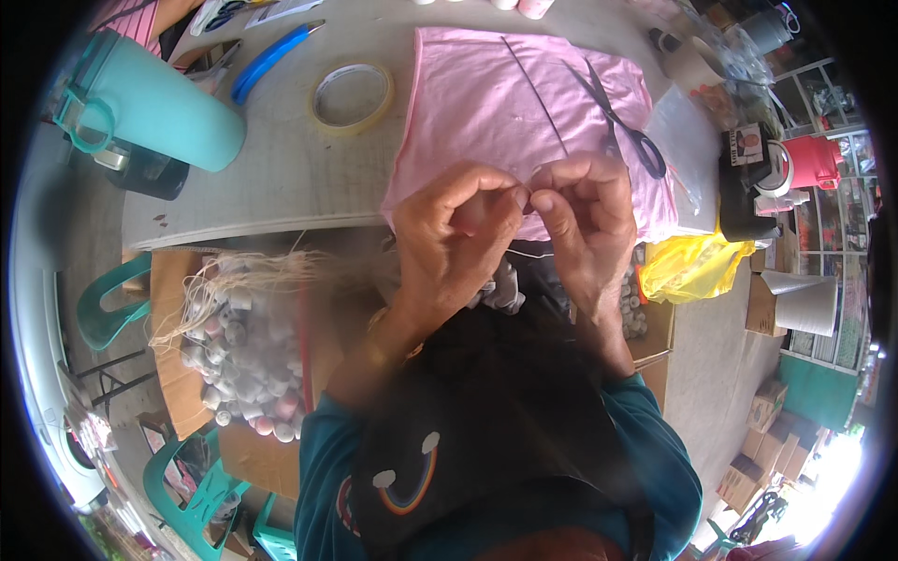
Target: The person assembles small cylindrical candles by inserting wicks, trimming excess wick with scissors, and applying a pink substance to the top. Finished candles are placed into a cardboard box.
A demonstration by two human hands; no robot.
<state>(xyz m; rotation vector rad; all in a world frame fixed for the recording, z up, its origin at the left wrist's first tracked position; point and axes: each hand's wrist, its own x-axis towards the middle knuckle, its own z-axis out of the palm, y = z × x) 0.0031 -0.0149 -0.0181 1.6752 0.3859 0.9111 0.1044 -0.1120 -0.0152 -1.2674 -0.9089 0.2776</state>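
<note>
Between your fingertips a small pink piece (pixel 477 213) sits pinched by your left hand (pixel 454 245), while your right hand (pixel 585 229) grips a thin white thread (pixel 531 252) — loosen either pinch and it could slip. Beyond lie tape roll (pixel 351 96), pink cloth (pixel 505 103), scissors (pixel 622 122) — all on the grey table (pixel 271 178).

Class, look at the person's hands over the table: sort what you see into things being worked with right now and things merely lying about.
In use:
left hand and right hand, fingertips pinched together
thin white thread hanging from them
pink cloth sheet just beyond the hands

Lying about:
dark-handled scissors
roll of clear tape
teal plastic jug
blue-handled pliers
yellow plastic bag
</note>
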